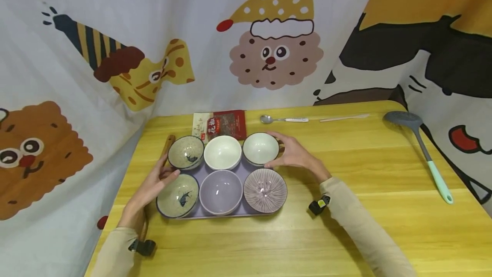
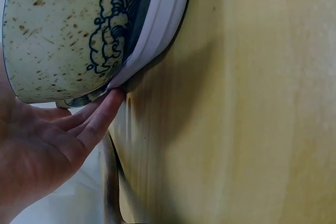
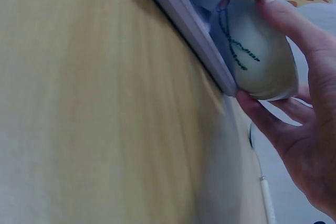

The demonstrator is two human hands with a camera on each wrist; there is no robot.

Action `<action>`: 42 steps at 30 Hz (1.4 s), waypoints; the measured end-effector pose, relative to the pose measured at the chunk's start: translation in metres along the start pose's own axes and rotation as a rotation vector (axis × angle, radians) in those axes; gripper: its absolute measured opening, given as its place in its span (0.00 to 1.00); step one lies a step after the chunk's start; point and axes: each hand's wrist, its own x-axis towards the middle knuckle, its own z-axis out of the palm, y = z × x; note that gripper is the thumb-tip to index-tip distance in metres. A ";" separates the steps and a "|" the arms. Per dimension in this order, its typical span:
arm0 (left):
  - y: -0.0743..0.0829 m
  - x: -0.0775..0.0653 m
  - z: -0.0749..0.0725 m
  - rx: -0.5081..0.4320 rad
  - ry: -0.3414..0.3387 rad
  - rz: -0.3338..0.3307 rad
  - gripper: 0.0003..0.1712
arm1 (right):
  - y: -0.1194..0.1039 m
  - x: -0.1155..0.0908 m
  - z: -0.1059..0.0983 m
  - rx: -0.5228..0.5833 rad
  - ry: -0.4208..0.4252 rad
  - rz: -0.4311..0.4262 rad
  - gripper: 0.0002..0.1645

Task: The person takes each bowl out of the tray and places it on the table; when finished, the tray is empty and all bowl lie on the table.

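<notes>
A lilac tray [image 1: 243,169] bears two rows of bowls. At its left end are two speckled bowls, the back one [image 1: 186,152] and the front one [image 1: 178,196], each with a dark blue motif. A cream bowl [image 1: 223,152] and a lilac bowl [image 1: 221,192] stand in the middle. On the right are a white bowl [image 1: 261,148] and a streaked bowl [image 1: 265,190]. My left hand [image 1: 155,183] lies beside the speckled bowls, its extended fingertips touching the tray's edge. My right hand [image 1: 295,152] holds the white bowl between thumb and fingers, one fingertip at the tray's corner.
Behind the bowls lies a red and cream spice packet [image 1: 226,124]. A spoon [image 1: 284,119], a thin light stick [image 1: 344,118] and a grey slotted turner [image 1: 430,157] with a mint handle lie farther right. A brown wooden handle [image 1: 169,142] shows by the left hand. Printed cloth hangs behind.
</notes>
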 end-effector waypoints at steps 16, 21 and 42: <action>-0.001 0.006 0.002 -0.005 -0.009 -0.005 0.50 | 0.005 -0.010 0.002 0.171 0.158 0.007 0.66; 0.001 0.007 0.002 -0.017 -0.019 -0.009 0.50 | 0.002 -0.014 -0.002 0.170 0.231 -0.005 0.65; 0.001 0.002 0.001 0.003 -0.008 -0.004 0.50 | -0.010 -0.047 -0.037 0.078 0.503 0.007 0.62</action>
